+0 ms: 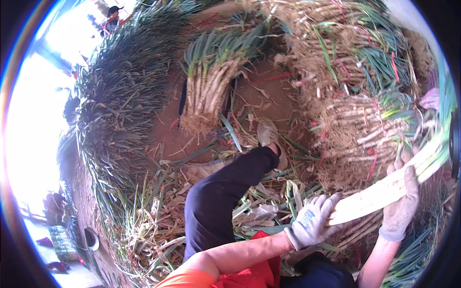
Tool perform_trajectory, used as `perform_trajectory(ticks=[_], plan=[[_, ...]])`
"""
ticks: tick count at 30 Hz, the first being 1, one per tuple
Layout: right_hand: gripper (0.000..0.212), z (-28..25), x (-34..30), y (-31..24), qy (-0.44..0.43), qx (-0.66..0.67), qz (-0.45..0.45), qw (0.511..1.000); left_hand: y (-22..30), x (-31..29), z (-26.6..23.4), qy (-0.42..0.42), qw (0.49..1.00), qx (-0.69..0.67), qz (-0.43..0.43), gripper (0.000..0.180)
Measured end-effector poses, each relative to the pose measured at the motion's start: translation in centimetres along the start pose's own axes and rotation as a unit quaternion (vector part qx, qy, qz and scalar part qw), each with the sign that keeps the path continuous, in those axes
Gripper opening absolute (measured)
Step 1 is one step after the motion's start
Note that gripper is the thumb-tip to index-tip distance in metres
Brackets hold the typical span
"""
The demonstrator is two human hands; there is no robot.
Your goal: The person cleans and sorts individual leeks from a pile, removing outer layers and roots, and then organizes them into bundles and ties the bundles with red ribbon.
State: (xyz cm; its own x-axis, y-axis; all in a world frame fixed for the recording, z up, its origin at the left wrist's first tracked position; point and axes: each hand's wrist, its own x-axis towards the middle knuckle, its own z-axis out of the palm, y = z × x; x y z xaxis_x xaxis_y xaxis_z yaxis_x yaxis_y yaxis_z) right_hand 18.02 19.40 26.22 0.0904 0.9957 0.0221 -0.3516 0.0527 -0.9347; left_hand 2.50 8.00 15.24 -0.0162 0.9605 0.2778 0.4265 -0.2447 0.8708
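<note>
My left hand point(314, 218), in a pale work glove, is closed around the lower end of some peeled long green onions point(367, 200). Farther along the white shafts, my gloved right hand point(402, 204) supports them, thumb on one side and fingertips showing beyond the far side. The shafts lie slantwise across the lower right, and their green tops run up past the right rim. Whether this is one thick stalk or several pressed together I cannot tell. Just beyond my right hand lie tied bundles of unpeeled green onions point(355, 120), roots toward the middle.
A bundle of rooted onions point(209, 91) leans at the upper middle. Dense green tops point(125, 96) form a long heap on the left. Peelings point(158, 225) litter the ground around my bent leg point(225, 192). Another person point(113, 19) is at the far upper left.
</note>
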Motion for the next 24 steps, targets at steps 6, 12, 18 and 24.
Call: perform_trajectory(ticks=[6,12,18,24], plan=[[0.070,13.1,1.9,-2.9,-0.310,-0.091,-0.085,0.943,-1.8,8.0,-14.6,0.184,0.968,0.153,-0.076,0.045],[0.030,5.3,2.4,5.5,-0.210,-0.165,0.126,0.955,-15.7,12.4,-31.9,0.318,0.847,0.358,-0.230,0.040],[0.028,-11.0,-2.7,12.9,0.065,-0.255,0.325,0.908,-25.2,12.1,-32.6,0.229,0.710,0.419,-0.518,0.066],[0.049,-23.7,-11.0,15.8,0.053,-0.243,0.365,0.897,-26.9,11.3,-32.1,0.259,0.672,0.412,-0.559,0.075]])
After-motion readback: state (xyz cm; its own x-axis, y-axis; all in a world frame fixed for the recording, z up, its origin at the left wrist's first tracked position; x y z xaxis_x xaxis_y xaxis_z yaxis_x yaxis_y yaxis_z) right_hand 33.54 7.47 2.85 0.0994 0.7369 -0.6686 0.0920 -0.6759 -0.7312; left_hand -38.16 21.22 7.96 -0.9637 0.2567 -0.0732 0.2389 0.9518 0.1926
